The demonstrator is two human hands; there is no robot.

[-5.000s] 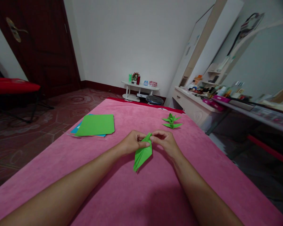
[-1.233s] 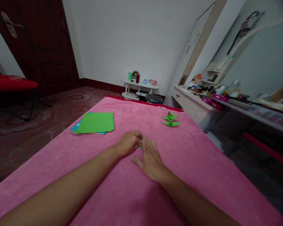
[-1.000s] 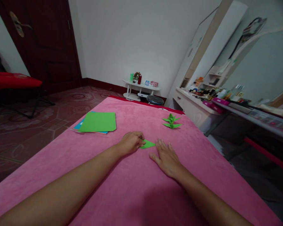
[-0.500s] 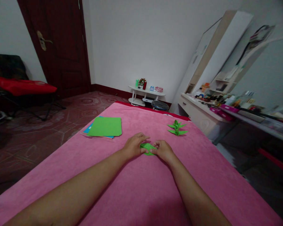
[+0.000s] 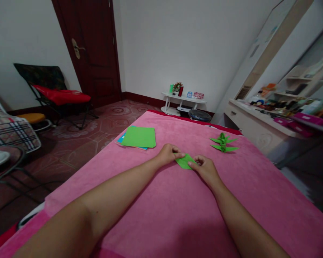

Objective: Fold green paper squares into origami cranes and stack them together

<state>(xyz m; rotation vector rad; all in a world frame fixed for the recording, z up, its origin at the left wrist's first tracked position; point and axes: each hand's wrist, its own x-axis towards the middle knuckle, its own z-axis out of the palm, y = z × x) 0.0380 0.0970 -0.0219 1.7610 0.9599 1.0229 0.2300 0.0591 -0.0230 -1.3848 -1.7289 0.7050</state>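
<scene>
Between my two hands is a small folded piece of green paper [image 5: 185, 162], just above or on the pink cloth [image 5: 156, 208]. My left hand [image 5: 169, 154] pinches its left edge, thumb on top. At its right corner, my right hand [image 5: 204, 167] grips it between thumb and curled fingers. Two folded green paper cranes [image 5: 223, 143] stand close together beyond my right hand. Past my left hand lies a stack of square paper [image 5: 139, 137], green on top with blue sheets showing beneath.
A white side table [image 5: 184, 96] with small items stands by the wall. On the right is a cluttered dresser [image 5: 263, 120]. A folding chair [image 5: 61, 93] with a red cloth sits left, near the dark red door [image 5: 93, 53].
The view has swung left, so everything appears further right. The green paper has been turned, and my left fingers have closed onto its upper left edge.
</scene>
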